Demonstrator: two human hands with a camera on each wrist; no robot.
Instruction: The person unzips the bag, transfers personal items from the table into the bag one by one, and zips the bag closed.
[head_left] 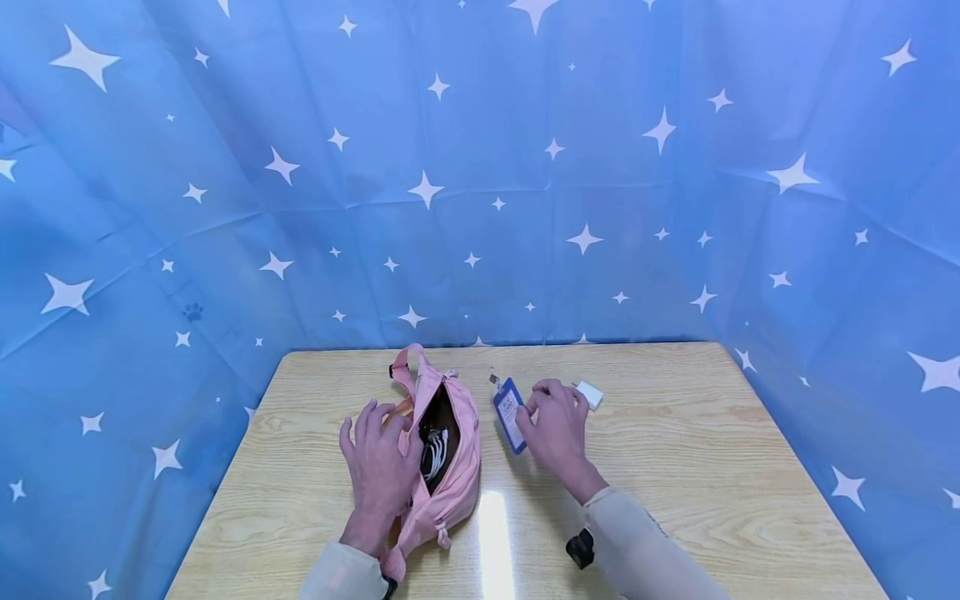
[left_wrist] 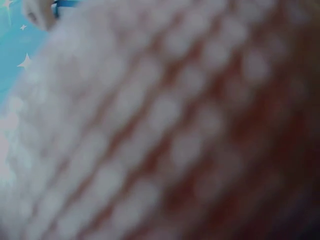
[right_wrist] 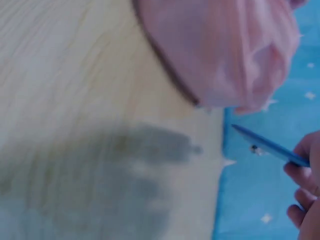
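Observation:
A pink waist bag (head_left: 467, 433) lies lengthwise on the table with its zip opening spread. Inside it, a coiled white cable (head_left: 435, 454) shows against the dark lining. My left hand (head_left: 382, 462) grips the left edge of the opening, its fingers bent and thumb at the rim. In my right hand (head_left: 558, 425), a blue badge holder (head_left: 510, 412) with a white card and a metal clip is pinched at its right side, raised off the table to the right of the bag. The right wrist view shows the badge holder (right_wrist: 270, 145) edge-on. Blurred pinkish fabric fills most of the left wrist view.
A white charger plug (head_left: 589, 394) lies on the table just beyond my right hand. The wooden table (head_left: 675, 467) ends at the back against a blue curtain (head_left: 495, 167) with white stars. The bag's strap (head_left: 405, 367) loops out at its far end.

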